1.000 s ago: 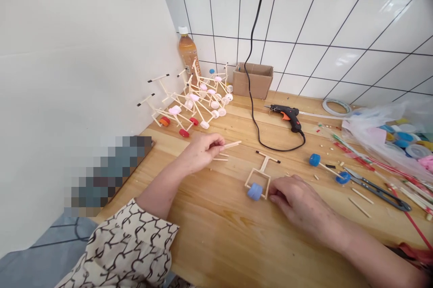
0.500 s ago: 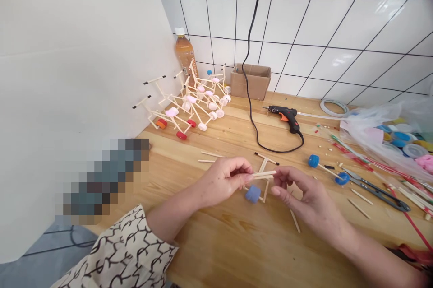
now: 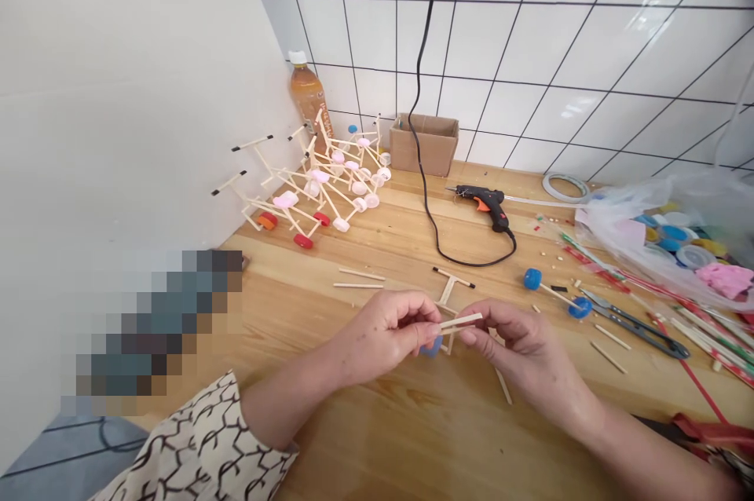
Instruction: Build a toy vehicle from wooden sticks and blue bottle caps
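Note:
Two thin wooden sticks are pinched between the thumb and fingers of my left hand. My right hand has its thumb and fingertips closed at the right ends of these sticks. Just beyond and below them lies a small stick frame with a black-tipped crossbar, partly covered by my hands. A blue wheel of it shows beside my left fingertips. Two loose sticks lie beyond my left hand, and another stick lies under my right hand.
Several finished stick tricycles stand at the back left by a bottle and a cardboard box. A glue gun with its cord lies behind. To the right are a blue-wheeled axle, snips and a plastic bag of caps.
My right thumb and fingers have moved in and closed on the right ends of the sticks. The whole view has shifted slightly, so things appear further left.

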Motion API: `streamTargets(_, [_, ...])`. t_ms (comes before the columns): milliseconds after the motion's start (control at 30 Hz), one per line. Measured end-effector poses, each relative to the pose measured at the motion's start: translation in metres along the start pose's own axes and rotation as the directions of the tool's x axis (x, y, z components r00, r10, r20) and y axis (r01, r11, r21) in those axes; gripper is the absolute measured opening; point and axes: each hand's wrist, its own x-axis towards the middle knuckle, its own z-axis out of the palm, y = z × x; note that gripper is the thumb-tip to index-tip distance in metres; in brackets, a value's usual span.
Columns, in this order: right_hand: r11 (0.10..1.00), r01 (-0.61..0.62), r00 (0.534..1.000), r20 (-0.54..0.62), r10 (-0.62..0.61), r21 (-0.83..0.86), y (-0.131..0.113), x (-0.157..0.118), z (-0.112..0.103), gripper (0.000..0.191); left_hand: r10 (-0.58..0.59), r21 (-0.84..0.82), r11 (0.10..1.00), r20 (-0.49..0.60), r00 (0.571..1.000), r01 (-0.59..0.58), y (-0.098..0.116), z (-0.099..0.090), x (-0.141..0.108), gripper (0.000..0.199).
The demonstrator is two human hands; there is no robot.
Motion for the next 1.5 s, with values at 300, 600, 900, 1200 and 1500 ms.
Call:
streamTargets(300, [0.987, 0.049, 0.998, -0.042, -0.056, -0.156, 0.002, 0.003, -0.001, 0.018, 0.042, 0.117, 0.993, -0.058, 0.997, -0.035, 0.001, -0.001, -0.002, 0.012])
streamTargets(600, [0.941, 0.269, 0.963, 0.028, -0.269, -0.205, 0.003, 0.009, -0.001, 0.013, 0.203, 0.286, 0.947, -0.18, 0.962, -0.146, 0.001, -0.003, 0.0, 0.012])
streamTargets(900, [0.845, 0.03, 0.994, 0.105, 0.031, -0.534, 0.015, 0.013, -0.041, 0.015, 0.372, 0.434, 0.88, -0.381, 0.846, -0.191, -0.006, -0.02, 0.005, 0.005])
streamTargets(1200, [0.663, 0.045, 0.94, 0.257, 0.225, -0.747, 0.007, 0.007, -0.06, 0.02, 0.426, 0.476, 0.854, -0.403, 0.81, -0.212, -0.011, -0.017, 0.009, 0.005])
streamTargets(1500, [0.699, 0.089, 0.98, 0.189, 0.067, -0.71, 0.011, 0.0, -0.072, 0.018, 0.417, 0.484, 0.855, -0.432, 0.8, -0.185, -0.012, -0.023, 0.01, 0.01])
